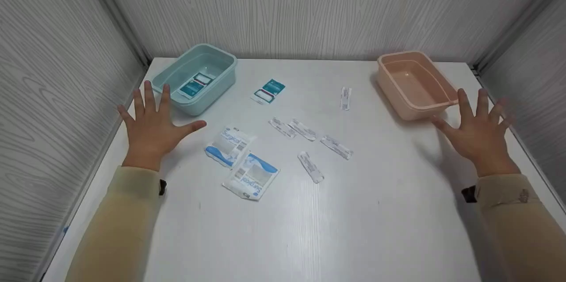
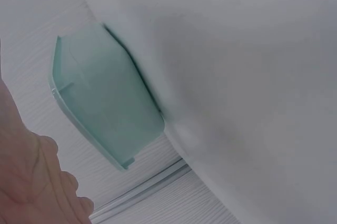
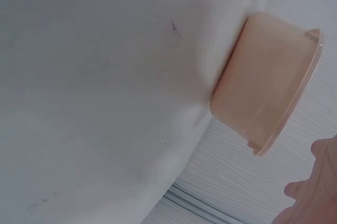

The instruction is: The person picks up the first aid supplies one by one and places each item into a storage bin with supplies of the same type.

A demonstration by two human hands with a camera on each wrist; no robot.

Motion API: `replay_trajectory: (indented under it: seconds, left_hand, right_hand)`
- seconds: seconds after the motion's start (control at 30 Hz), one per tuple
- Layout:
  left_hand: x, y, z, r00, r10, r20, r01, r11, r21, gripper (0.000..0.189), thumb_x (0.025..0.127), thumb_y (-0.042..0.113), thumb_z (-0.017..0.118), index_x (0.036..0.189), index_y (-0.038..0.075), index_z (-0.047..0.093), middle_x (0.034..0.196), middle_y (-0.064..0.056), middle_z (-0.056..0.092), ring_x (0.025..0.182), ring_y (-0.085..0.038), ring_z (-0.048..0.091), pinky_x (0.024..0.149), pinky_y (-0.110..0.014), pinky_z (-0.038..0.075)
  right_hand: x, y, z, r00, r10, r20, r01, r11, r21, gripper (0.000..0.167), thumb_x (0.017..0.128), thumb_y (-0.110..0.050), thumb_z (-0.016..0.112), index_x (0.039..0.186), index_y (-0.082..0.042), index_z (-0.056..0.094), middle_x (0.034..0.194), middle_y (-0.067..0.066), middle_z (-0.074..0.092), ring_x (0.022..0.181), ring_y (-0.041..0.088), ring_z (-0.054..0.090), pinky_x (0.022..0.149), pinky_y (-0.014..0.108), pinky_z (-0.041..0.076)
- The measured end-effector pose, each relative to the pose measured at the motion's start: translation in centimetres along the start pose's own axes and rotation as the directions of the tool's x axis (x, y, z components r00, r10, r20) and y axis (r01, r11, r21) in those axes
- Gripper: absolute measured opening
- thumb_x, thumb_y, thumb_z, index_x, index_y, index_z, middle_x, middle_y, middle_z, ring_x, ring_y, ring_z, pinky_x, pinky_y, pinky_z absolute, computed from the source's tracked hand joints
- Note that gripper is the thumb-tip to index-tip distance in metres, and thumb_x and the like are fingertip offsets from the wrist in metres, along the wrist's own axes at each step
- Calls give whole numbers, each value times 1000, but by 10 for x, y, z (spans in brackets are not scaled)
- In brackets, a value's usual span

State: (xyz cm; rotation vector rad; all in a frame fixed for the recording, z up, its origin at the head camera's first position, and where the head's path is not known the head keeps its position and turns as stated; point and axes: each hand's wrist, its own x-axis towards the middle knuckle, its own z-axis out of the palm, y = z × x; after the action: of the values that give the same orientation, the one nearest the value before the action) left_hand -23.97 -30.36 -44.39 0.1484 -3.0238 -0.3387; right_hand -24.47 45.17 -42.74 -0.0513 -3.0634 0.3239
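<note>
1. We see the left hand (image 1: 151, 134), fingers spread, near the smooth teal tub (image 1: 216, 94); only the head view shows the teal-and-white packet (image 1: 195, 85) inside.
2. We read "Surgical" on two squarish packets (image 1: 252, 175); a teal sachet (image 1: 268, 91) lies beyond.
3. Five slim wrappers (image 1: 337, 147) lie on the table (image 1: 353, 229).
4. Near the rounded peach tub (image 1: 392, 92), we see the right hand (image 1: 479, 136), fingers apart.

On worktop (image 1: 362, 229): one tub (image 1: 221, 87), beyond and right of the left fingers (image 1: 150, 98), containing one packet (image 1: 191, 88); one loose packet (image 1: 273, 87), two pouches (image 1: 254, 176), five sachets (image 1: 336, 147), between these and the right fingers (image 1: 464, 104); second tub (image 1: 393, 92), beyond and left of the latter.
</note>
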Motion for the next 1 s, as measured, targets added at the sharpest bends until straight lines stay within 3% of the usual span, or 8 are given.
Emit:
replay_trajectory:
  seconds: [0.23, 0.47, 0.57, 0.67, 0.8, 0.9, 1.0]
  left_hand:
    - [2, 3, -2, 1000, -6, -24, 5, 1000, -24, 145, 81, 108, 53, 183, 21, -2, 189, -20, -20, 176, -55, -9, 130, -90, -10]
    - [11, 9, -14, 996, -7, -89, 2, 998, -60, 143, 82, 105, 57, 184, 22, 2, 191, -22, -11, 176, -55, -3, 132, -89, -4]
    - [13, 12, -16, 993, -25, -118, 12, 994, -105, 142, 83, 104, 59, 184, 24, 1, 191, -22, -8, 177, -54, 0, 134, -88, 0]
    - [14, 18, -15, 981, -68, -183, 30, 979, -199, 137, 86, 96, 67, 184, 21, 8, 188, -27, 16, 172, -53, 22, 136, -82, 20]
    - [14, 27, -10, 950, -165, -264, 52, 921, -385, 125, 90, 85, 74, 181, 17, 20, 170, -23, 42, 155, -45, 44, 129, -72, 42]
    - [10, 31, -5, 929, -258, -264, 87, 849, -521, 119, 93, 80, 74, 179, 17, 23, 170, -20, 42, 158, -39, 43, 132, -67, 42]
    - [4, 33, 3, 909, -344, -235, 129, 769, -626, 112, 96, 75, 75, 179, 18, 24, 173, -18, 40, 161, -36, 42, 136, -63, 40]
  right_hand:
    - [-8, -6, -2, 998, -4, -65, 7, 998, 54, 111, 106, -84, 45, 183, -21, -5, 186, 35, -14, 164, 73, -21, 122, 98, -6]
    - [-16, -19, -6, 982, -3, -190, 32, 988, 149, 112, 104, -81, 55, 184, -22, 4, 190, 27, -4, 173, 59, -17, 128, 94, -1]
    - [-16, -27, -7, 969, -27, -247, 75, 980, 187, 110, 104, -78, 60, 184, -20, 11, 191, 25, 3, 176, 56, -10, 133, 89, 2]
    - [-16, -42, -5, 933, -62, -356, 158, 956, 247, 102, 104, -68, 69, 181, -18, 25, 188, 25, 21, 175, 56, 14, 136, 84, 14]
    - [-18, -68, 0, 845, -109, -524, 304, 903, 303, 85, 100, -48, 78, 171, -13, 47, 173, 26, 50, 159, 54, 46, 130, 78, 36]
    - [-20, -90, 6, 790, -145, -595, 396, 862, 316, 79, 99, -47, 78, 165, -12, 56, 165, 25, 59, 151, 51, 54, 126, 73, 45]
    - [-20, -108, 14, 756, -182, -629, 469, 821, 326, 77, 100, -54, 78, 161, -11, 60, 162, 23, 62, 148, 48, 56, 125, 66, 46]
